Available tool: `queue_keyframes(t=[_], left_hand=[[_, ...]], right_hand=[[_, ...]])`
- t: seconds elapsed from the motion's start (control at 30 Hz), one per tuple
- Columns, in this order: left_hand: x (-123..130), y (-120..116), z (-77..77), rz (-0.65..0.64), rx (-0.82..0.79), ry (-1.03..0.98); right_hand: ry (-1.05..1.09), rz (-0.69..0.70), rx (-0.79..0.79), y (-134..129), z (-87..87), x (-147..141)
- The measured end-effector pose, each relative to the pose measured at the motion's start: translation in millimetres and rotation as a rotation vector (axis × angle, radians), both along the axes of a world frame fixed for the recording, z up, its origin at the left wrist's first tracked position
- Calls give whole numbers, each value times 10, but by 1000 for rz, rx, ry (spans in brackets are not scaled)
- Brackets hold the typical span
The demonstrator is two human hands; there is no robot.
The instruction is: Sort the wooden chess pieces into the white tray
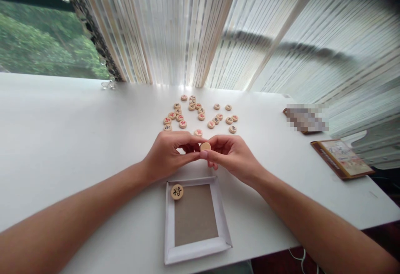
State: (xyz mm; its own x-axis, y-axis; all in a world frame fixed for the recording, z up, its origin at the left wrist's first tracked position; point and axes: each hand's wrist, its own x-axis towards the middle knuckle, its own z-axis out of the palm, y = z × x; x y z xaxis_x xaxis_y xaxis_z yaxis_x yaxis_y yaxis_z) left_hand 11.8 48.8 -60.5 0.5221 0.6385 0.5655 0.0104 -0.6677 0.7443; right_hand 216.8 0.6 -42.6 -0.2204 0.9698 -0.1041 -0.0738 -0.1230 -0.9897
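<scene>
Between the fingertips of both hands is one round wooden Chinese chess piece point(205, 146), with a plain face showing. My left hand point(170, 151) pinches it from the left, and my right hand point(229, 153) grips it from the right with the thumb across its near edge. Just below the hands lies a shallow white cardboard box lid point(223, 215) with a brown-grey inside. A chess piece with a black character point(177, 192) rests in its far left corner. Beyond my fingers, several chess pieces with red or black characters point(183, 124) are scattered over the table.
The white table point(93, 140) reaches back to a striped string curtain point(175, 28) and a window on the left. A printed brown box or booklet point(342, 158) lies at the right edge, with a blurred-out item point(304, 119) behind it. White cables hang below the front edge.
</scene>
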Motion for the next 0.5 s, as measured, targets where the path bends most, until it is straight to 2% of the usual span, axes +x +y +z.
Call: queue_keyframes(t=[0.07, 0.17, 0.3, 0.5], left_hand=[[-4, -7, 14, 1, 93, 24], [-2, -14, 34, -5, 133, 53], [1, -12, 51, -1, 76, 33], [4, -11, 37, 29, -26, -5]], right_hand=[[-23, -5, -9, 0, -12, 1], [-50, 7, 26, 3, -26, 14], [-33, 40, 72, 11, -25, 40], [81, 92, 28, 19, -26, 52]])
